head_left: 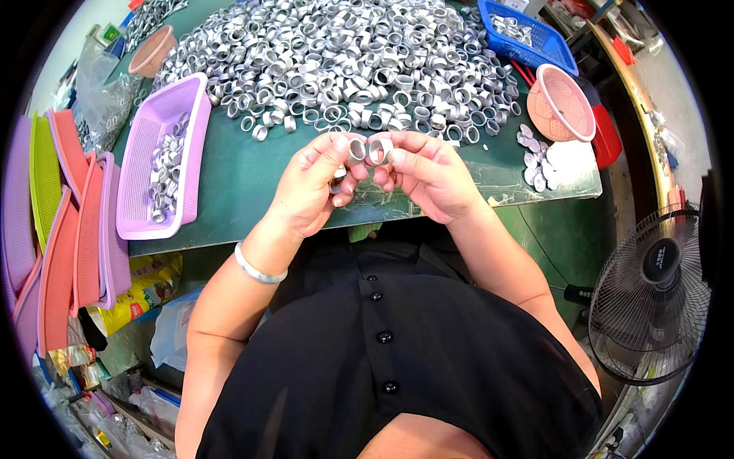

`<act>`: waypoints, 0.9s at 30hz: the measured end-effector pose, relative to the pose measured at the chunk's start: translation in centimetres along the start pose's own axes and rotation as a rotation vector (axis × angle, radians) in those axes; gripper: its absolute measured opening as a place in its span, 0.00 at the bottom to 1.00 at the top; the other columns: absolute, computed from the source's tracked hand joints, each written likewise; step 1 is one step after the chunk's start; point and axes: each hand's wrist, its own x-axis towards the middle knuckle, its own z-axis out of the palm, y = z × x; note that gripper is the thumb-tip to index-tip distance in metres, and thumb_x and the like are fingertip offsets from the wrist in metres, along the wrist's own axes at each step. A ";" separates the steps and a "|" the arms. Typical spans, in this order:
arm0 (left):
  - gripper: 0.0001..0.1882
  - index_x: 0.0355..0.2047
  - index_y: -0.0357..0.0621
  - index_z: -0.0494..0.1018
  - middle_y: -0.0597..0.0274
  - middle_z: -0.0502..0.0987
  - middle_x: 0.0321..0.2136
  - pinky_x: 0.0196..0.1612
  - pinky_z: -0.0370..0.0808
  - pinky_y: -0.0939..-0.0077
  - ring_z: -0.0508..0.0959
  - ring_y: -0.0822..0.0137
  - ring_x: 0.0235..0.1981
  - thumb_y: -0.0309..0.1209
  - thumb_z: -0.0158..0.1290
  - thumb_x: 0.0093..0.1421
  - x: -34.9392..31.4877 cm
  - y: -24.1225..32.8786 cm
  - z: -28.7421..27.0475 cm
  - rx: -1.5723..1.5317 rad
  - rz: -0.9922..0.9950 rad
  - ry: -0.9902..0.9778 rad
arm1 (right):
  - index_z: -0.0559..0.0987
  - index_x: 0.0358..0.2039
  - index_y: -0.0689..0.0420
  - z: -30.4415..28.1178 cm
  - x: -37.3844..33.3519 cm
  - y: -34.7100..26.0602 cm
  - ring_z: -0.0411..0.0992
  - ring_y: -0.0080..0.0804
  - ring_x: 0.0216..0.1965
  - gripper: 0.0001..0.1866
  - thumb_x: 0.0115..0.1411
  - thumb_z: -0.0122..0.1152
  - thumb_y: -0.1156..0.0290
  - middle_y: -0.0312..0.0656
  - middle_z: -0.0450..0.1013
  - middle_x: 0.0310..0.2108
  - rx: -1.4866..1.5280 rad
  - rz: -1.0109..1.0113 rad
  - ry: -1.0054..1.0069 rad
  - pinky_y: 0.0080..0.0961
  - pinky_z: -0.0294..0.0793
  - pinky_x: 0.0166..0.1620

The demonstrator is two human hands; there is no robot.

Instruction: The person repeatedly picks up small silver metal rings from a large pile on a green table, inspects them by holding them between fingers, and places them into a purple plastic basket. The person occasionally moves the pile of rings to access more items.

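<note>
Well left of the ring pile [344, 69], we count at least five nested baskets [57, 229], overlapping so that the exact number is hard to tell. Between them and the pile, we see one clear bag [107, 92] with rings showing through, one lilac basket [126, 161] of loose rings too jumbled to count, and, touching the pile's left edge, one small pink bowl [153, 52]. The pile itself, on the green surface [248, 172], runs out of view at the top; its rings are beyond our counting.

Just on the near side of the pile, we find the left hand [310, 183] pinching the first ring [352, 151] between thumb and finger; metal glints among its lower fingers, mostly hidden. Beside it, the right hand [436, 176] pinches the second ring [386, 149], fingertips partly covering it. Right of the pile, we see one blue basket [535, 47], overlapping metal discs [539, 172] we cannot count surely, one pink basket [562, 103] and, well beyond, one black fan [661, 264].
</note>
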 end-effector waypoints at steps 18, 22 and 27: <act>0.17 0.38 0.45 0.67 0.65 0.72 0.28 0.23 0.70 0.80 0.73 0.72 0.27 0.45 0.44 0.61 -1.2 -0.7 -0.6 -0.315 -0.224 -0.033 | 0.71 0.47 0.64 2.2 0.0 -0.3 0.70 0.18 0.31 0.16 0.56 0.55 0.77 0.36 0.72 0.32 -0.420 0.002 -0.033 0.16 0.70 0.36; 0.10 0.36 0.46 0.67 0.66 0.70 0.24 0.17 0.63 0.89 0.69 0.75 0.23 0.39 0.49 0.60 -2.4 -0.4 -1.1 -0.237 -0.196 0.070 | 0.71 0.46 0.63 2.0 0.9 0.0 0.67 0.15 0.29 0.16 0.56 0.54 0.79 0.33 0.71 0.29 -0.668 -0.054 0.003 0.13 0.68 0.33; 0.07 0.36 0.45 0.69 0.68 0.68 0.22 0.14 0.56 0.93 0.66 0.80 0.19 0.31 0.50 0.59 -4.0 4.6 -4.4 0.029 0.148 0.238 | 0.75 0.39 0.56 0.5 3.6 -0.2 0.68 0.29 0.27 0.16 0.49 0.53 0.82 0.37 0.68 0.27 -1.493 -0.422 0.031 0.24 0.69 0.32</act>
